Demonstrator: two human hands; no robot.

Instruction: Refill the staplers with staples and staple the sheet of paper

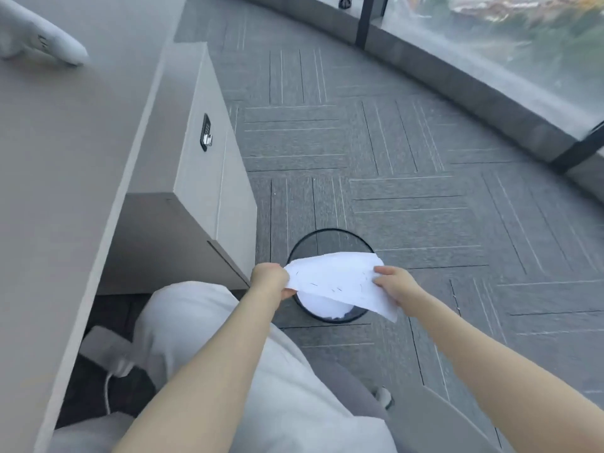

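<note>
Head view: a seated person holds a white sheet over a bin on the floor. The sheet's long axis runs left to right, sloping down toward the near right, where one corner hangs past the bin's rim. Its surface is creased and slightly bowed, and short dark marks are scattered across it; whether they are staples cannot be told. The left hand grips the sheet's left end, fingers curled round the edge. The right hand pinches the right end, thumb on top and fingers beneath.

The bin is round, dark and thin-walled, and appears to be mesh. White paper lies inside it, seen beneath the sheet; how much is hidden.

At left runs a smooth, matte grey-beige desk, with a box-shaped cabinet of the same finish beside it. A small dark lock with a metal part sits on the cabinet's top face. The floor is grey carpet tile with fine stripes laid in alternating directions. A curved glass wall with dark posts bounds the far right. Pale trousers cover the person's legs in the near centre.
</note>
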